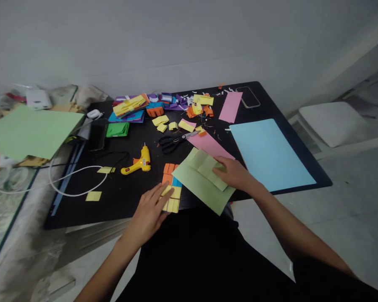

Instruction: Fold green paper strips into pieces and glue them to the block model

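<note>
My left hand (pixel 150 210) lies with fingers spread over the left side of a folded yellow paper piece (pixel 174 199) at the table's front edge. Orange folded paper (pixel 168 173) and a bit of blue paper (pixel 177 182) show just beyond it. My right hand (pixel 232 172) is closed on the right part of a creased light green paper strip (pixel 208 168). That strip rests over a larger light green sheet (pixel 204 188), which reaches past the front edge. Pink paper (pixel 209 144) lies partly under the green sheet.
A yellow glue gun (pixel 140 161) and black-handled scissors (pixel 171 142) lie on the black table (pixel 126 201). Folded papers and scraps cover the back. Blue paper (pixel 271 153) and a phone (pixel 248 97) lie right; a white cable (pixel 78 195) loops at left.
</note>
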Action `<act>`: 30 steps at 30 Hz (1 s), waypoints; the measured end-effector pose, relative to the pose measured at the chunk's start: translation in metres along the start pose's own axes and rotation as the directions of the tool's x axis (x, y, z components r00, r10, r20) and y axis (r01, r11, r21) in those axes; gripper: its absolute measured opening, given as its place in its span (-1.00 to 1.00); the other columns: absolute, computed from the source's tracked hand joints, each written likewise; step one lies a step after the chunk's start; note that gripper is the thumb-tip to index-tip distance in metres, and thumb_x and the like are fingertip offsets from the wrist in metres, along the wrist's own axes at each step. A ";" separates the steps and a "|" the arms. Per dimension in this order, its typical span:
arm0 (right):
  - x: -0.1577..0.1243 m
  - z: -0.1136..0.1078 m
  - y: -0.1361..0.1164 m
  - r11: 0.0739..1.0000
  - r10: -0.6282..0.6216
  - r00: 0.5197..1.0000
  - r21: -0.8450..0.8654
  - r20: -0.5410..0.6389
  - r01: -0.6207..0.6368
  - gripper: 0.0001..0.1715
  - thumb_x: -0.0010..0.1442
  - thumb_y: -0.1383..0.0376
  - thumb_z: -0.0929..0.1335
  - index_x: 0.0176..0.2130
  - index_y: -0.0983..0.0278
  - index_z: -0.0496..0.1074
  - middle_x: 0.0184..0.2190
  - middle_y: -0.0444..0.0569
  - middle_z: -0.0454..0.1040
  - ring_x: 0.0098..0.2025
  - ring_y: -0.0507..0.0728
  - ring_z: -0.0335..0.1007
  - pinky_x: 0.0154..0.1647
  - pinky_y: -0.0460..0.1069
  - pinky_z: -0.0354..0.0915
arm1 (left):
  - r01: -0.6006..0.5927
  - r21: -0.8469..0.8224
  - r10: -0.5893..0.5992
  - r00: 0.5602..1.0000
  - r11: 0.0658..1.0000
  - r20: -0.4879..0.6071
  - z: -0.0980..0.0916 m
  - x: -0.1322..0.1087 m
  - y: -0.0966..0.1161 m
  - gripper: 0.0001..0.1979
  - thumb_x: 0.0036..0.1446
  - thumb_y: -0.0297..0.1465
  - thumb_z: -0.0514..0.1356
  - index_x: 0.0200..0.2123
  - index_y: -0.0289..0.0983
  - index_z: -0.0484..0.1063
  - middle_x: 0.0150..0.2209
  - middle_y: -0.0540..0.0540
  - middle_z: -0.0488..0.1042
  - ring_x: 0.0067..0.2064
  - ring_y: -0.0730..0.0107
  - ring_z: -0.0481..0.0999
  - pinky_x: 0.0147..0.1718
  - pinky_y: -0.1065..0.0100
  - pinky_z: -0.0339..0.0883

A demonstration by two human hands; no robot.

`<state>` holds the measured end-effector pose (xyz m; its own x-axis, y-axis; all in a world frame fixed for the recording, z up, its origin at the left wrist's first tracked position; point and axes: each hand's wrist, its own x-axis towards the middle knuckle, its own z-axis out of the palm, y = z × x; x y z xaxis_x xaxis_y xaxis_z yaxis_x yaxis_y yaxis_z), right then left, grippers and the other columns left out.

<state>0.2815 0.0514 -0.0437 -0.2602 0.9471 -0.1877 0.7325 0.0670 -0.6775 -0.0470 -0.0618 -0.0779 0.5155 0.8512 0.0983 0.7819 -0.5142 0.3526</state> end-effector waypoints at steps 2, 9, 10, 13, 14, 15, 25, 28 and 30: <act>0.011 -0.005 -0.007 0.994 -0.001 0.999 -0.112 0.032 0.004 -0.65 0.20 0.37 0.37 -0.02 0.24 0.58 -0.02 0.08 0.67 0.00 0.33 0.59 0.04 0.14 0.40 | -0.037 -0.012 0.037 0.999 0.999 -0.011 -0.004 -0.004 -0.002 -0.37 0.29 -0.55 0.21 0.39 -0.11 0.30 0.40 -0.25 0.36 0.35 -0.06 0.41 0.21 -0.09 0.41; 0.051 -0.001 -0.022 0.955 -0.166 0.979 -0.231 0.116 0.189 -0.58 0.17 0.36 0.40 0.04 0.27 0.58 -0.01 0.12 0.64 0.04 0.35 0.53 0.10 0.17 0.37 | -0.064 -0.248 0.008 0.975 0.967 -0.223 -0.052 -0.010 -0.010 -0.71 0.32 -0.43 0.23 0.07 -0.12 0.58 0.18 -0.19 0.59 0.23 0.00 0.55 0.17 -0.01 0.46; 0.056 0.000 -0.023 0.941 -0.208 0.970 -0.246 0.124 0.233 -0.56 0.18 0.37 0.40 0.06 0.27 0.58 0.02 0.14 0.62 0.07 0.37 0.51 0.15 0.19 0.35 | -0.031 -0.311 -0.047 0.970 0.950 -0.239 -0.061 -0.011 -0.012 -0.76 0.31 -0.42 0.25 0.00 -0.12 0.61 0.15 -0.17 0.62 0.20 0.00 0.57 0.16 0.00 0.46; 0.064 0.002 -0.025 0.902 -0.303 0.941 -0.271 0.153 0.335 -0.53 0.19 0.39 0.40 0.10 0.24 0.56 0.11 0.15 0.55 0.18 0.39 0.41 0.25 0.24 0.28 | 0.161 -0.493 -0.369 0.857 0.855 -0.360 -0.087 -0.012 -0.013 -0.92 0.19 -0.31 0.39 -0.24 -0.14 0.61 -0.16 -0.03 0.67 -0.18 0.20 0.66 -0.20 0.26 0.56; 0.066 0.003 -0.025 0.896 -0.327 0.931 -0.260 0.164 0.361 -0.54 0.19 0.41 0.39 0.09 0.22 0.55 0.11 0.13 0.54 0.19 0.38 0.40 0.25 0.24 0.27 | 0.224 -0.568 -0.491 0.788 0.792 -0.372 -0.094 -0.010 -0.013 -0.86 0.15 -0.26 0.43 -0.28 -0.15 0.58 -0.30 0.02 0.63 -0.34 0.30 0.59 -0.38 0.34 0.50; 0.066 0.004 -0.026 0.893 -0.345 0.923 -0.241 0.172 0.379 -0.55 0.19 0.42 0.39 0.06 0.21 0.55 0.10 0.11 0.54 0.19 0.37 0.39 0.25 0.23 0.27 | 0.263 -0.651 -0.591 0.726 0.712 -0.352 -0.099 -0.006 -0.012 -0.80 0.12 -0.22 0.45 -0.32 -0.16 0.54 -0.42 0.06 0.56 -0.47 0.38 0.48 -0.53 0.40 0.39; 0.039 -0.004 -0.018 0.962 -0.264 0.963 0.061 -0.057 0.267 -0.79 0.06 0.43 0.33 -0.24 0.24 0.43 -0.28 -0.05 0.57 -0.25 0.16 0.45 -0.16 0.03 0.31 | 0.166 -0.965 -0.708 0.705 0.204 -0.028 -0.071 0.096 -0.010 -0.51 -0.05 -0.18 0.54 -0.14 -0.25 0.46 -0.36 0.02 0.57 -0.43 0.45 0.53 -0.45 0.46 0.45; 0.031 0.000 -0.006 0.982 -0.107 0.985 0.138 -0.136 0.126 -0.83 0.07 0.37 0.36 -0.25 0.25 0.42 -0.34 -0.09 0.52 -0.32 0.12 0.41 -0.25 0.01 0.31 | 0.086 -0.985 -0.714 0.699 0.148 -0.046 -0.064 0.114 -0.008 -0.50 -0.05 -0.17 0.53 -0.12 -0.25 0.48 -0.29 -0.02 0.58 -0.37 0.41 0.55 -0.37 0.42 0.47; 0.026 0.007 0.001 0.970 -0.031 0.991 0.234 -0.130 0.061 -0.84 0.10 0.34 0.38 -0.23 0.26 0.43 -0.34 -0.08 0.53 -0.32 0.12 0.43 -0.26 0.01 0.34 | 0.067 -0.987 -0.717 0.694 0.147 -0.060 -0.057 0.121 -0.008 -0.50 -0.03 -0.16 0.51 -0.09 -0.23 0.47 -0.26 -0.03 0.58 -0.33 0.37 0.56 -0.33 0.39 0.47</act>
<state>0.2714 0.0740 -0.0542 -0.1983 0.9775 -0.0724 0.5478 0.0492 -0.8352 -0.0105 0.0510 -0.0162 -0.2237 0.9661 -0.1287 -0.1962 0.0847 0.9769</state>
